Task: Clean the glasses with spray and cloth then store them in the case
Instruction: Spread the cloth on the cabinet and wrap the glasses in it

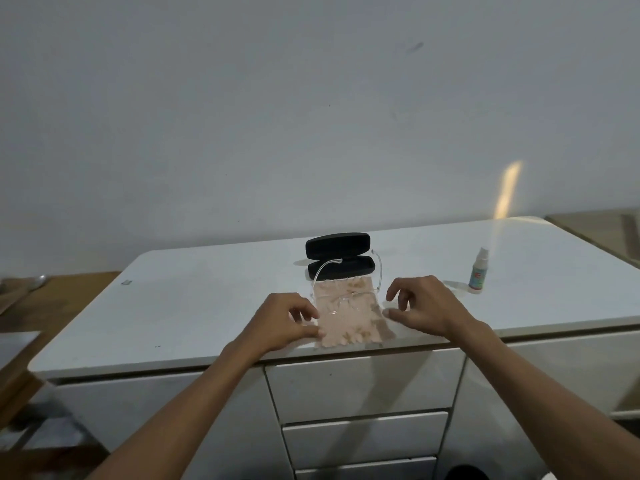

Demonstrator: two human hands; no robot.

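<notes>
Clear-framed glasses (pixel 341 299) lie unfolded on a peach patterned cloth (pixel 349 323) near the front edge of the white table (pixel 207 306). Their temples reach back toward a black case (pixel 339 258), which stands open behind the cloth. A small spray bottle (pixel 477 271) stands upright to the right. My left hand (pixel 284 323) rests at the cloth's left edge with its fingers apart. At the right edge my right hand (pixel 426 306) hovers with curled, spread fingers. Neither hand holds anything.
A white wall rises behind the table. Drawers (pixel 363 389) sit under the table front. A wooden surface (pixel 52 299) lies to the left, and another counter (pixel 595 230) is at the far right.
</notes>
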